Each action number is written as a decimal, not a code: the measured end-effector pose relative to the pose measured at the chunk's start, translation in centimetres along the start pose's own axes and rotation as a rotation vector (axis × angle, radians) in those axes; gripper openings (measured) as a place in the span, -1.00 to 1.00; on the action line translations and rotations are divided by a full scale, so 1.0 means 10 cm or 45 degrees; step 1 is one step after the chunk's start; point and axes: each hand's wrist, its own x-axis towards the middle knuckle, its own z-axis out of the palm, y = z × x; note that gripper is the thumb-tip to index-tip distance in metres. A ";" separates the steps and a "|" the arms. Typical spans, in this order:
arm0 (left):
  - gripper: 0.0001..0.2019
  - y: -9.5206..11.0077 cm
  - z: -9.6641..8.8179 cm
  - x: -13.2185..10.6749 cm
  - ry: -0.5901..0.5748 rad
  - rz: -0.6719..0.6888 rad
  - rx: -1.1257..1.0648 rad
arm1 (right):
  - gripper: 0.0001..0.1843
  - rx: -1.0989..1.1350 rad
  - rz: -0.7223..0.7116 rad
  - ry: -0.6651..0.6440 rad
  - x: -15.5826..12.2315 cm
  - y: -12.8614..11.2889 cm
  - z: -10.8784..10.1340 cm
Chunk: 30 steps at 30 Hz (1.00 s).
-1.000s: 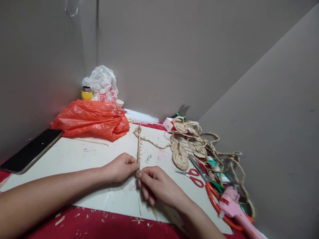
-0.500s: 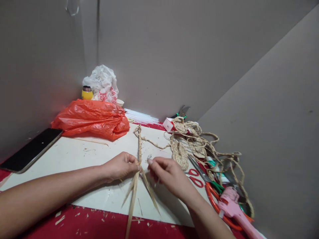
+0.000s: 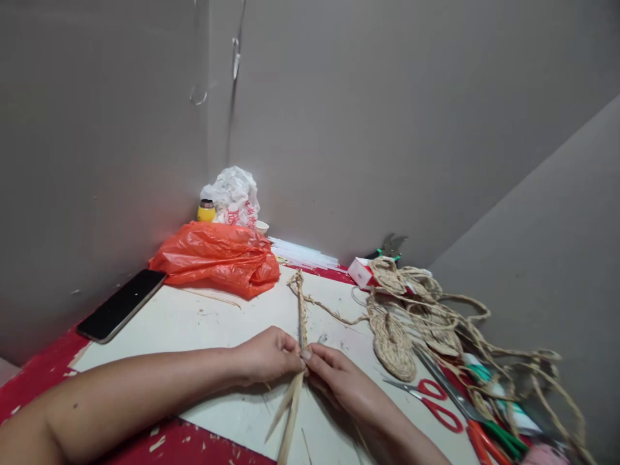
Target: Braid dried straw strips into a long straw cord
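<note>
A narrow straw braid [image 3: 302, 313] stretches away from me across a white board [image 3: 208, 332]. Its near end is pinched in the fingers of my left hand [image 3: 268, 355]. From the right, the thumb and fingers of my right hand [image 3: 341, 381] close on the same spot, and the two hands' fingertips meet there. Loose flat straw strips [image 3: 292, 413] hang from the pinch toward me. My fingers hide where strips and braid join. A thin cord [image 3: 334, 313] lies from the braid's far end toward a coiled, sole-shaped straw piece [image 3: 393, 345] at the right.
Red-handled scissors [image 3: 438, 405] and larger orange-handled shears [image 3: 484, 445] lie right of my right hand, beside tangled straw cord [image 3: 533, 365]. A phone [image 3: 122, 305] rests at the left. Behind are an orange plastic bag [image 3: 220, 258], white sticks [image 3: 305, 253] and grey walls.
My right hand has moved in to the braid and now pinches beside my left hand. The camera has turned, so everything appears lower and farther right.
</note>
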 end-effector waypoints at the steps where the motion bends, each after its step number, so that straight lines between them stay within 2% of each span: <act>1: -0.80 0.00 0.00 0.00 0.005 0.000 0.026 | -0.61 -0.054 -0.034 -0.003 0.01 0.02 -0.01; 6: -0.78 0.00 -0.01 -0.01 0.034 -0.129 0.131 | -0.65 -0.225 -0.131 0.080 0.05 0.11 -0.01; 9: -0.74 0.06 -0.03 -0.03 -0.008 -0.182 0.218 | -0.63 -0.085 -0.108 0.062 0.05 0.12 0.01; 11: -0.68 0.16 -0.11 -0.06 -0.060 -0.182 0.372 | -0.61 0.074 -0.047 0.032 0.03 0.10 0.03; 13: -0.65 0.30 -0.26 -0.09 -0.034 -0.091 0.617 | -0.60 0.221 0.034 -0.017 0.01 0.06 0.03; 15: -0.67 0.46 -0.48 -0.13 0.114 0.127 0.923 | -0.57 0.316 0.094 -0.066 0.00 0.03 0.03; 17: -0.81 0.58 -0.75 -0.16 0.261 0.299 1.283 | -0.55 0.351 0.116 -0.102 0.00 0.01 0.01; 19: -0.91 0.62 -1.00 -0.18 0.319 0.333 1.585 | -0.56 0.354 0.139 -0.129 0.02 0.01 0.00; 21: -0.93 0.56 -1.19 -0.18 0.331 0.252 1.723 | -0.57 0.354 0.146 -0.148 0.03 0.03 -0.02; 24: -0.89 0.40 -1.33 -0.19 0.320 0.183 1.733 | -0.58 0.378 0.125 -0.158 0.04 0.05 -0.03; 27: -0.88 0.32 -1.33 -0.20 0.324 0.221 1.615 | -0.58 0.407 0.135 -0.175 0.04 0.06 -0.04; 30: -0.85 0.38 -1.27 -0.22 0.330 0.184 1.222 | -0.58 0.432 0.134 -0.198 0.04 0.04 -0.05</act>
